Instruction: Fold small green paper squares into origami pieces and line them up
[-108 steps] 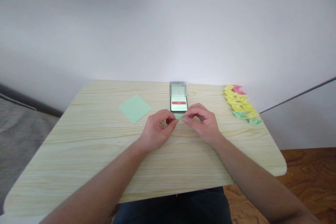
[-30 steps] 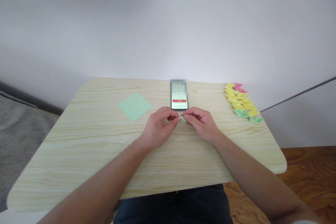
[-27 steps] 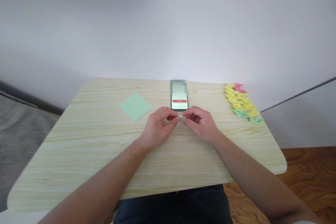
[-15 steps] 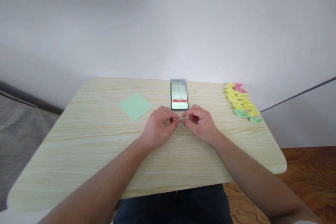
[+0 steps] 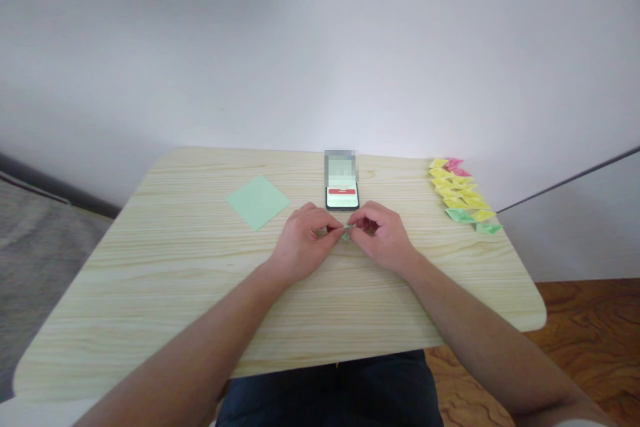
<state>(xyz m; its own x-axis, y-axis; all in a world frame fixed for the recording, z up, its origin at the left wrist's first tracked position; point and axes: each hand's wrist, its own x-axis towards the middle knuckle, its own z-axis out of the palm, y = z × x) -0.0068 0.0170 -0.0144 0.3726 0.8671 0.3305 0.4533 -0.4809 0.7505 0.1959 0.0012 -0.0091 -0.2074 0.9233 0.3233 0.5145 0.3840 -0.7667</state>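
Note:
Between my fingertips is a small folded green paper (image 5: 346, 233), mostly hidden by the fingers. My left hand (image 5: 307, 240) pinches it from the left with thumb and forefinger. From the right, my right hand (image 5: 379, 233) grips the same paper in a pinch. Just beyond the hands lies a phone (image 5: 343, 197) with a lit screen, its upper part blurred out. A flat green square of paper (image 5: 258, 203) rests left of my left hand, turned cornerwise.
Several folded paper boats in yellow (image 5: 454, 203), pink (image 5: 455, 165) and green (image 5: 488, 229) stand in rows near the right edge of the wooden table (image 5: 165, 267). A white wall (image 5: 320, 47) rises behind the table.
The fingertips have parted slightly and shifted a touch to the right, and a little more of the folded green paper shows below them. Everything else stays put.

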